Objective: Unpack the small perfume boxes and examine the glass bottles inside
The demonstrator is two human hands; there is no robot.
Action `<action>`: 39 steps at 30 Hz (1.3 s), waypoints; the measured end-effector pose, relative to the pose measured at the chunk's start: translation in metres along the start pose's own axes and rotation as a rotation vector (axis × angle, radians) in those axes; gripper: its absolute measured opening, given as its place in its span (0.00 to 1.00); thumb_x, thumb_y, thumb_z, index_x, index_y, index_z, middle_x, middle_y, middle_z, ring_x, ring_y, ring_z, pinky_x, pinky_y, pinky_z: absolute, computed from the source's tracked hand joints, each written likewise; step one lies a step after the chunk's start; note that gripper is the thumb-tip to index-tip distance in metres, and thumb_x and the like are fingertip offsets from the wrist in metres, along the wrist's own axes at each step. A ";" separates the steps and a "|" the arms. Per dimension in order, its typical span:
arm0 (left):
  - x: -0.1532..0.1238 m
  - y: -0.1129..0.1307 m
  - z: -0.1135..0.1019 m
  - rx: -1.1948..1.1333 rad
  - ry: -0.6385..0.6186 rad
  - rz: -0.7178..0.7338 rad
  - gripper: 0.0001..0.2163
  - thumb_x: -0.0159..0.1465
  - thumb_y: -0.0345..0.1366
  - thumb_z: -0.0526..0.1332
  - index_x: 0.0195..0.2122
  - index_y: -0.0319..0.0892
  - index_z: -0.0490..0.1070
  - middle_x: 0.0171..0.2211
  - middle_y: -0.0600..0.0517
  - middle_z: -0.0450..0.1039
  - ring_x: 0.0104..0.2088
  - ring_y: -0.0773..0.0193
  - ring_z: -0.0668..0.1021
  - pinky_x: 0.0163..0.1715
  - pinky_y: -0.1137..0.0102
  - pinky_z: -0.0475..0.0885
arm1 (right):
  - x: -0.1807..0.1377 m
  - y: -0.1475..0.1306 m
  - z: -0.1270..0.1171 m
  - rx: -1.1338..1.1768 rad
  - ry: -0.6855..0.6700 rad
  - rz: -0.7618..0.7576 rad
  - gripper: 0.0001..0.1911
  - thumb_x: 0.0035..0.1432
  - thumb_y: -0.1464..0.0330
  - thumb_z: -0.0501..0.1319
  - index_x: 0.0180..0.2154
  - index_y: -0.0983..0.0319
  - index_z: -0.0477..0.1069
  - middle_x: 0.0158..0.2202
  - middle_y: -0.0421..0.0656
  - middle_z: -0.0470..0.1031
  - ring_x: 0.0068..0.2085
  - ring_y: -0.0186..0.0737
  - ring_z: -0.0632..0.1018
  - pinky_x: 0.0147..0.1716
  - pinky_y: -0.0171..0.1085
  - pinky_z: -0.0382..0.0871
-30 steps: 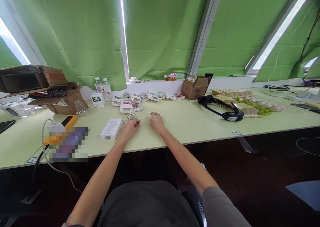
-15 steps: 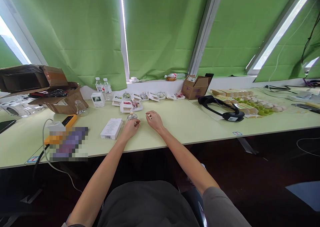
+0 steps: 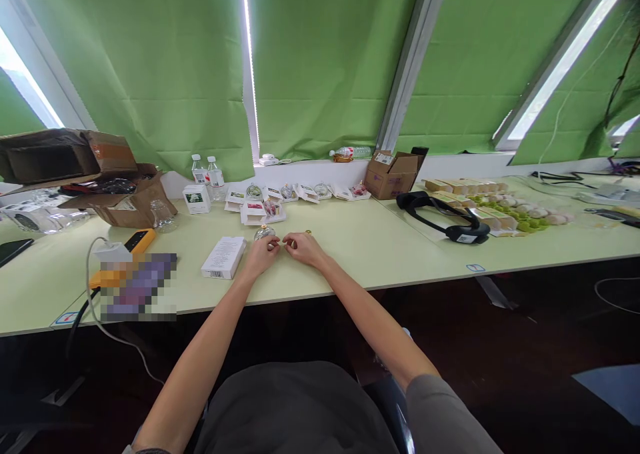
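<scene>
My left hand (image 3: 261,257) is closed in a pinch in front of a small clear glass bottle (image 3: 263,231) with a gold top. Whatever lies between its fingertips is too small to make out. Close by on the right, the fingers of my right hand (image 3: 304,249) are also pinched, their tips almost meeting those of the left. What they hold, if anything, is hidden. Just beyond the right knuckles a tiny gold-coloured piece (image 3: 309,232) shows. A white printed box (image 3: 223,257) lies flat to the left of my left hand.
Behind my hands stand several opened white cartons (image 3: 254,212) with ornate glass pieces. A cardboard box (image 3: 393,175) and a black headset (image 3: 444,218) are to the right. On the left are an upright white box (image 3: 197,199), a clear cup (image 3: 163,216) and an orange device (image 3: 123,261).
My right hand has moved down and left, bringing its fingertips to those of my left hand. The tiny gold-coloured piece now shows behind it. My left hand has barely moved.
</scene>
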State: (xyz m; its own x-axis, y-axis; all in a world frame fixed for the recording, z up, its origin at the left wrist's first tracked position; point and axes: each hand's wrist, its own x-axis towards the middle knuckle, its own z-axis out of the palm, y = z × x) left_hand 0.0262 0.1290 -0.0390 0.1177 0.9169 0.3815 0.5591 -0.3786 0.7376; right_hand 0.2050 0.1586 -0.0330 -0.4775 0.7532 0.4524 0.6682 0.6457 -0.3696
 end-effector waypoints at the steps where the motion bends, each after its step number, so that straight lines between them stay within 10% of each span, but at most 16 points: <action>1: 0.000 -0.001 0.000 -0.029 -0.002 -0.011 0.10 0.58 0.30 0.60 0.41 0.42 0.73 0.35 0.48 0.77 0.31 0.62 0.78 0.35 0.66 0.73 | 0.000 -0.001 -0.001 0.005 -0.008 -0.004 0.11 0.55 0.72 0.61 0.42 0.59 0.74 0.33 0.39 0.80 0.31 0.35 0.77 0.34 0.32 0.64; 17: 0.001 0.000 0.002 -0.450 -0.076 -0.156 0.13 0.59 0.34 0.63 0.44 0.37 0.67 0.32 0.47 0.77 0.25 0.65 0.79 0.30 0.65 0.79 | -0.003 -0.007 -0.003 0.081 -0.039 -0.059 0.10 0.55 0.67 0.63 0.41 0.58 0.76 0.31 0.39 0.79 0.30 0.33 0.75 0.32 0.31 0.62; 39: 0.000 0.005 0.001 -0.397 -0.008 -0.174 0.13 0.60 0.42 0.61 0.39 0.38 0.69 0.29 0.48 0.77 0.21 0.68 0.77 0.23 0.71 0.76 | -0.001 -0.010 -0.003 0.024 -0.007 -0.069 0.06 0.57 0.68 0.60 0.34 0.59 0.77 0.31 0.40 0.79 0.30 0.34 0.75 0.30 0.30 0.59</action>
State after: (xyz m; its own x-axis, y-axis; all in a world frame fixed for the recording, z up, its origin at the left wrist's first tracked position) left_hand 0.0299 0.1274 -0.0365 0.0563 0.9717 0.2293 0.2120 -0.2361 0.9483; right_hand 0.2009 0.1510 -0.0274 -0.5258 0.7077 0.4719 0.6197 0.6988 -0.3573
